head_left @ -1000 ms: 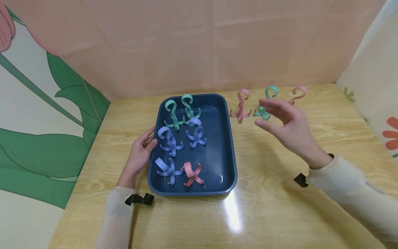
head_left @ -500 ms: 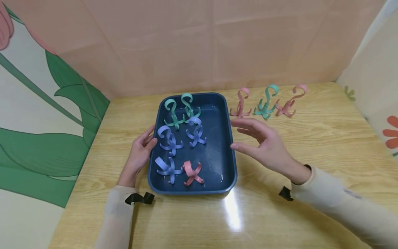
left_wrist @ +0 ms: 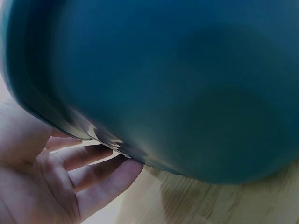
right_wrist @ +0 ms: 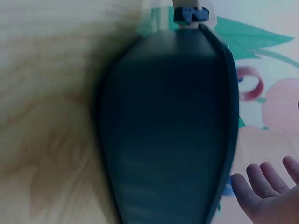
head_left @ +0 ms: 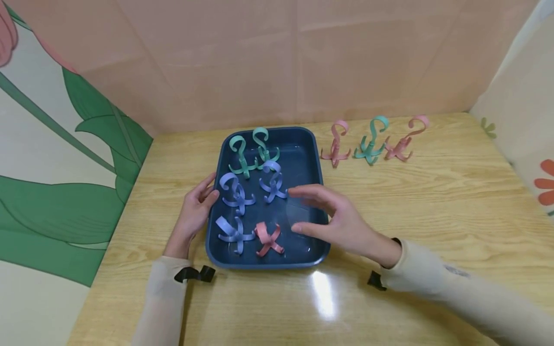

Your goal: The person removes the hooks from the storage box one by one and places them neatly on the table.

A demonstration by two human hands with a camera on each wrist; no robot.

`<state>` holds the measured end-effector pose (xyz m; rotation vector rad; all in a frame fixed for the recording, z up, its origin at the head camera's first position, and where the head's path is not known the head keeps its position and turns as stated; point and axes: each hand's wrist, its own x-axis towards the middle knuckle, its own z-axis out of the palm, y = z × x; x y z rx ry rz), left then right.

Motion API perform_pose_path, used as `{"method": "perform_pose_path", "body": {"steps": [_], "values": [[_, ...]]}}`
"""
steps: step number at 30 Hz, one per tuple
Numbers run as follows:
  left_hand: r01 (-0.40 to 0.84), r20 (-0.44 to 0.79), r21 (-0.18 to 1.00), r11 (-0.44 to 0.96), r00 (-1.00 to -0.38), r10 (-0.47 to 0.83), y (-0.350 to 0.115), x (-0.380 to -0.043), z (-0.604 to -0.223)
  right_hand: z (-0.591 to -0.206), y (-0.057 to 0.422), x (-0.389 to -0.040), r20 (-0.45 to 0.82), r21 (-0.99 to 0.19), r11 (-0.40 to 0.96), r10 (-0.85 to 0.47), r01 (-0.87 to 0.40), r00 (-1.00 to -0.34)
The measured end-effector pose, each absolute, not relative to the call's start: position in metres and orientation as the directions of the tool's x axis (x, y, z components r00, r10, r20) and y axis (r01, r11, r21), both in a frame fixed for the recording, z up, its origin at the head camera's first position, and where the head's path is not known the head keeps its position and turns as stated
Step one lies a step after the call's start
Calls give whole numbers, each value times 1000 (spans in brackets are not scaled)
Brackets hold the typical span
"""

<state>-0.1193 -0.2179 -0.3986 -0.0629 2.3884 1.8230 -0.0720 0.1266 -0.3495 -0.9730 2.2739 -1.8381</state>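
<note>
In the head view a dark blue tray [head_left: 303,263] lies on the table, holding several plastic S-shaped hooks with splayed prongs. My left hand [head_left: 195,211] holds the tray's left side, thumb at the rim and fingers against the outer wall. My right hand [head_left: 335,218] hovers above the tray's right side, thumb and fingers apart with nothing between them. Nearest to it are a purple hook [head_left: 273,187] and a pink hook [head_left: 269,240]. Two more purple hooks sit at the left, one of them a lower-left hook [head_left: 235,235]. Two green hooks [head_left: 244,166] stand at the back.
Beyond the tray's right edge, a pink hook [head_left: 335,149], a green hook [head_left: 370,146] and another pink hook [head_left: 400,146] stand in a row on the wooden table [head_left: 433,202]. A pinkish wall [head_left: 294,62] rises behind the table.
From above the row of hooks at the right, my right hand has moved left and toward me, over the tray. My left hand and the hooks stay in place.
</note>
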Motion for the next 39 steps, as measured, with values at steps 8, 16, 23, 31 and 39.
{"method": "perform_pose_path", "body": {"steps": [8, 16, 23, 31, 39], "values": [[-106, -125, 957, 271, -991, 52, -218, -119, -399, -358, 105, -68, 271, -932, 39, -584, -360, -765], [-107, -127, 960, 259, -990, 60, -218, -118, -398, -362, 86, -66, 188, -958, 54, -620, -280, -762], [-105, -124, 961, 256, -991, 58, -218, -119, -399, -363, 77, -66, 167, -962, 61, -637, -264, -753], [-103, -122, 962, 254, -991, 61, -217, -120, -398, -368, 74, -64, 174, -961, 57, -637, -271, -751], [-101, -119, 963, 251, -991, 57, -218, -120, -399, -371, 74, -63, 138, -972, 61, -641, -229, -755]]}}
